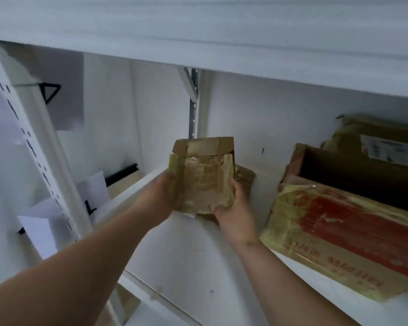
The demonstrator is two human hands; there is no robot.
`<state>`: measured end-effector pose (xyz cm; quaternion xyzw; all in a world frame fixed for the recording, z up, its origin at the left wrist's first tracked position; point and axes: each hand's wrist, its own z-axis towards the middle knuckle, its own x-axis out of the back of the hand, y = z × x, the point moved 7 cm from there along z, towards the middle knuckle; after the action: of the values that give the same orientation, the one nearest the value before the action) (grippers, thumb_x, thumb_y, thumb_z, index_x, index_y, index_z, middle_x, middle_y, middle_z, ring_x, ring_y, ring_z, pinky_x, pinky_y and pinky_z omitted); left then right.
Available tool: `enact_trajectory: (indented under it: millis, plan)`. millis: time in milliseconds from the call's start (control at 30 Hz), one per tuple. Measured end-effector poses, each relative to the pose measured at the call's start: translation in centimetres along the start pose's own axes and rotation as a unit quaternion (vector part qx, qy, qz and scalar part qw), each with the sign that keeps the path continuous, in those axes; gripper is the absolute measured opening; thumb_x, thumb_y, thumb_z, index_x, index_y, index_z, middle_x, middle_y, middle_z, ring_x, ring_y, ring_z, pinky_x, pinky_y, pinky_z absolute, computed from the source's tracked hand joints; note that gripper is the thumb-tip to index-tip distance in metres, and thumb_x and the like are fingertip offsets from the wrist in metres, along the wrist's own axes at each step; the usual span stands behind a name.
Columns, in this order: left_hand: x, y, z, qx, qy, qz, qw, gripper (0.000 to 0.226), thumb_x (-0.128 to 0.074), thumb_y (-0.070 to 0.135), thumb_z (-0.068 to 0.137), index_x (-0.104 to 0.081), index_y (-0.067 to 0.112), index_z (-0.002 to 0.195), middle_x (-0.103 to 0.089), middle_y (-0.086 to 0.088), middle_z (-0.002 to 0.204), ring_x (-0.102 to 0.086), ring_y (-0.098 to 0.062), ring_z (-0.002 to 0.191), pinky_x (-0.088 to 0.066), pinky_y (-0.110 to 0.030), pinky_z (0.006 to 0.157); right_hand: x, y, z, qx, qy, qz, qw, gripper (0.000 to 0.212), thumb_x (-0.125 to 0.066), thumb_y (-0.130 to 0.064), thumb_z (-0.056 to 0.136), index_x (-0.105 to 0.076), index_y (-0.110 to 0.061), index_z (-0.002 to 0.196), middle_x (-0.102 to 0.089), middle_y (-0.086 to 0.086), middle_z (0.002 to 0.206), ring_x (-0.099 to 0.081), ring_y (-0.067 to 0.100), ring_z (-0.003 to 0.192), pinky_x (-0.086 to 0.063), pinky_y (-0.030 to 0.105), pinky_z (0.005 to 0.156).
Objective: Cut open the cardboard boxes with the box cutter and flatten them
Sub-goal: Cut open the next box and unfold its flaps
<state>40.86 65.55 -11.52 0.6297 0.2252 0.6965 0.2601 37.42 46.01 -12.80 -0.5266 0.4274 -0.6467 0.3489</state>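
Both hands grip a small taped box above the shelf. The left hand clasps its left edge and the right hand its lower right corner. It stands upright, long axis vertical, broad face toward the camera.

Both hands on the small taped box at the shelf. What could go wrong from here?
1. The small taped box is held by the left hand and right hand at its sides and lower edge; glossy tape may let it slip.
2. The red-printed carton overhangs the shelf edge close by the right hand, and a bump could tip it off.
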Motion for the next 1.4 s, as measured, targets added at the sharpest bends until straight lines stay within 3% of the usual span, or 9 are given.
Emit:
enact_trajectory:
  millis: [100, 267, 433, 600, 767, 867, 1000, 1133, 1400]
  plan:
    - [0.6, 0.4, 3.6, -0.022, -0.019, 0.049, 0.998, 0.012, -0.050, 0.020, 0.097, -0.055, 0.020, 0.108, -0.058, -0.003, 0.099, -0.055, -0.022, 0.086, -0.047, -0.031, 0.078, -0.5, -0.9, 1.4, -0.004, 0.007, -0.048, 0.999, 0.057, -0.060, -0.013, 0.094, -0.041, -0.031, 0.144, -0.052, -0.017, 0.107, -0.059, 0.014, 0.110, -0.038, 0.017, 0.078]
    - [-1.1, -1.3, 8.2, -0.046, -0.062, 0.091, 0.993, 0.042, -0.054, 0.020, 0.093, -0.051, 0.020, 0.135, -0.044, -0.009, 0.143, -0.052, -0.028, 0.115, -0.045, -0.033, 0.096, -1.8, -0.8, 3.7, -0.022, 0.019, -0.186, 0.982, 0.036, -0.052, -0.025, 0.098, -0.048, -0.030, 0.134, -0.062, -0.006, 0.119, -0.059, 0.022, 0.114, -0.041, 0.029, 0.088]
    - [-4.8, -3.4, 9.6, -0.062, -0.148, 0.197, 0.967, 0.057, -0.043, 0.027, 0.097, -0.029, 0.026, 0.152, -0.032, -0.007, 0.154, -0.044, -0.031, 0.130, -0.042, -0.041, 0.106, -2.9, 1.6, 4.1, -0.052, -0.032, -0.499, 0.864, 0.045, -0.039, -0.050, 0.097, -0.046, -0.028, 0.135, -0.039, 0.005, 0.138, -0.040, 0.028, 0.126, -0.029, 0.047, 0.104]
    - [-5.6, -2.1, 8.6, -0.172, -0.142, 0.346, 0.911, 0.056, -0.035, 0.043, 0.097, -0.030, 0.021, 0.148, -0.028, -0.002, 0.157, -0.025, -0.026, 0.142, -0.019, -0.045, 0.117, -5.2, 2.1, 4.4, 0.030, -0.123, -0.509, 0.852, 0.056, -0.033, -0.039, 0.101, -0.021, -0.030, 0.155, -0.013, -0.001, 0.164, -0.013, 0.021, 0.150, -0.002, 0.046, 0.121]
    - [-7.4, -3.3, 7.8, -0.153, -0.237, 0.357, 0.891, 0.060, -0.019, 0.055, 0.101, -0.006, 0.033, 0.155, -0.005, -0.001, 0.164, -0.007, -0.023, 0.151, -0.007, -0.051, 0.120, -5.4, 3.2, 4.4, 0.010, -0.150, -0.479, 0.865, 0.049, -0.024, -0.048, 0.103, -0.030, -0.030, 0.149, -0.018, -0.001, 0.164, -0.019, 0.020, 0.149, 0.000, 0.049, 0.121]
    - [-7.3, -3.0, 7.8, -0.150, -0.227, 0.358, 0.893, 0.069, -0.020, 0.066, 0.096, -0.012, 0.030, 0.153, -0.011, 0.001, 0.163, -0.013, -0.022, 0.149, -0.013, -0.050, 0.116, -5.6, 3.6, 4.3, 0.003, -0.152, -0.481, 0.863, 0.052, -0.026, -0.056, 0.100, -0.032, -0.031, 0.145, -0.017, -0.001, 0.164, -0.019, 0.020, 0.149, 0.001, 0.052, 0.120]
    - [-6.9, -2.4, 7.8, -0.159, -0.206, 0.375, 0.890, 0.061, -0.032, 0.059, 0.096, -0.028, 0.026, 0.148, -0.023, 0.000, 0.158, -0.023, -0.022, 0.145, -0.017, -0.052, 0.114, -5.5, 2.9, 4.1, 0.031, -0.118, -0.505, 0.855, 0.047, -0.029, -0.050, 0.100, -0.045, -0.028, 0.139, -0.025, 0.005, 0.159, -0.018, 0.026, 0.146, -0.013, 0.051, 0.118]
    - [-5.9, 0.1, 7.3, -0.190, -0.125, 0.383, 0.895, 0.055, -0.041, 0.051, 0.091, -0.042, 0.025, 0.139, -0.034, -0.003, 0.143, -0.036, -0.025, 0.129, -0.031, -0.044, 0.105, -4.1, 0.6, 2.2, 0.131, 0.017, -0.469, 0.873, 0.058, -0.020, -0.046, 0.083, -0.068, -0.021, 0.102, -0.051, 0.008, 0.119, -0.050, 0.031, 0.109, -0.037, 0.042, 0.092]
    - [-6.3, 6.8, 5.4, -0.212, -0.078, 0.181, 0.957, 0.043, -0.046, 0.040, 0.090, -0.055, 0.023, 0.129, -0.047, -0.003, 0.140, -0.045, -0.027, 0.127, -0.036, -0.045, 0.108, 2.0, 1.6, -2.5, 0.203, 0.072, -0.348, 0.913, 0.035, -0.042, -0.025, 0.085, -0.072, -0.013, 0.096, -0.063, 0.006, 0.090, -0.062, 0.027, 0.081, -0.054, 0.033, 0.068]
